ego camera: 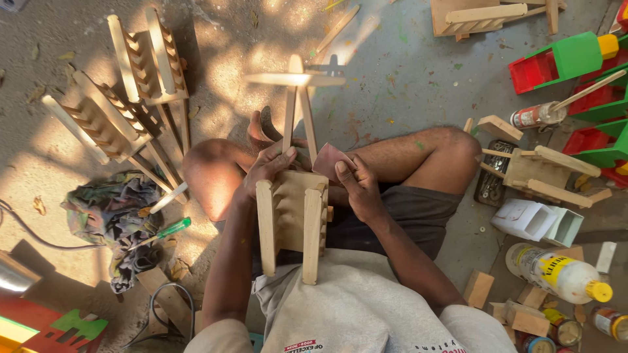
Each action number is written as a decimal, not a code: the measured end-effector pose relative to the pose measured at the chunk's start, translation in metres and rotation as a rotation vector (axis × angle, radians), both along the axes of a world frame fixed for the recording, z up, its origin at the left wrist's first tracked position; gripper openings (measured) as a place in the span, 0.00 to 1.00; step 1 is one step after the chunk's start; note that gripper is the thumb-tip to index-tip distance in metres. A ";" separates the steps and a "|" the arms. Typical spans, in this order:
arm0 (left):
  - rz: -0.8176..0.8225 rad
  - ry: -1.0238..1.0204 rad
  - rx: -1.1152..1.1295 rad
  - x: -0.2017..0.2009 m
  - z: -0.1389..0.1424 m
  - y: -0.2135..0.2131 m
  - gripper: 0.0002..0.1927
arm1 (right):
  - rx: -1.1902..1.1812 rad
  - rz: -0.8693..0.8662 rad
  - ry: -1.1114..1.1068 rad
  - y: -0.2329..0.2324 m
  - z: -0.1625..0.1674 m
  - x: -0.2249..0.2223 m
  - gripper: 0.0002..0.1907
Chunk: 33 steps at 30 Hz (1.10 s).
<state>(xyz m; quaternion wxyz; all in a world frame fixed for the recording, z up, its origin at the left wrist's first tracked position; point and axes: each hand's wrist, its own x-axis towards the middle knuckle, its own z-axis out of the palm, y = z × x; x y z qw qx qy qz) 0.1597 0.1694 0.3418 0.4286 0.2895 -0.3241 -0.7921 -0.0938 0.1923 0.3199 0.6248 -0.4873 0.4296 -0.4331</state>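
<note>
I sit cross-legged on a concrete floor with an unpainted wooden toy frame [291, 219] resting on my lap, its long slats reaching away to a crossbar. My left hand [267, 167] grips the frame's far left side near the upright slats. My right hand [358, 189] holds a folded piece of reddish-brown sandpaper [330, 161] against the frame's right edge.
Several similar unpainted wooden frames [127, 98] lie at the left, another [543, 171] at the right. A rag with a green-handled screwdriver [167, 230] lies by my left knee. Painted red and green toys [569, 62], a glue bottle [556, 271], wood blocks and cans crowd the right side.
</note>
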 end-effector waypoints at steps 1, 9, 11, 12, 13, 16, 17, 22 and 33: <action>-0.036 -0.010 -0.002 0.000 0.001 -0.002 0.22 | -0.025 -0.042 0.075 -0.002 0.003 -0.002 0.20; -0.054 -0.235 0.052 -0.015 -0.013 0.005 0.22 | -0.736 -0.012 0.593 -0.009 0.021 -0.015 0.21; -0.034 -0.236 0.021 -0.017 -0.019 0.011 0.22 | -0.756 0.063 0.686 -0.006 0.022 -0.016 0.28; -0.016 -0.249 0.018 -0.016 -0.022 0.015 0.21 | -0.761 0.083 0.657 -0.004 0.021 -0.015 0.28; 0.005 -0.264 0.021 -0.016 -0.025 0.019 0.21 | -0.763 0.106 0.624 -0.002 0.021 -0.015 0.28; 0.042 -0.138 -0.012 -0.019 -0.031 0.022 0.18 | -0.723 0.139 0.518 0.003 0.019 -0.011 0.30; 0.048 -0.135 -0.011 -0.020 -0.033 0.022 0.17 | -0.701 0.142 0.489 0.003 0.017 -0.009 0.31; 0.053 -0.122 0.033 -0.024 -0.043 0.022 0.13 | -0.307 -0.136 0.351 -0.008 0.006 0.003 0.27; 0.083 -0.255 0.015 -0.031 -0.054 0.021 0.10 | -0.077 0.068 0.537 -0.020 0.003 -0.010 0.15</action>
